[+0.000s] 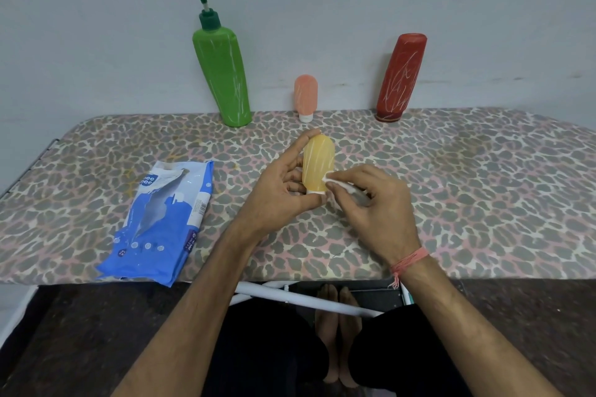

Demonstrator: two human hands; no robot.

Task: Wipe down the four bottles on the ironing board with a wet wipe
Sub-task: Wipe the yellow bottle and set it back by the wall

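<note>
My left hand (pixel 279 185) holds a small yellow bottle (pixel 317 162) upright above the ironing board (pixel 483 177), forefinger on its top and thumb under its white cap. My right hand (pixel 374 203) pinches a white wet wipe (pixel 338 180) against the bottle's lower right side. White streaks mark the yellow bottle. Against the wall at the board's far edge stand a tall green pump bottle (pixel 222 74), a small pink bottle (pixel 305 97) on its cap and a red bottle (pixel 401 77), all streaked with white.
A blue wet-wipe pack (pixel 161 222) lies on the board to the left of my hands. The board's white legs (pixel 303 300) and my bare feet show below its near edge. A grey wall runs behind the bottles.
</note>
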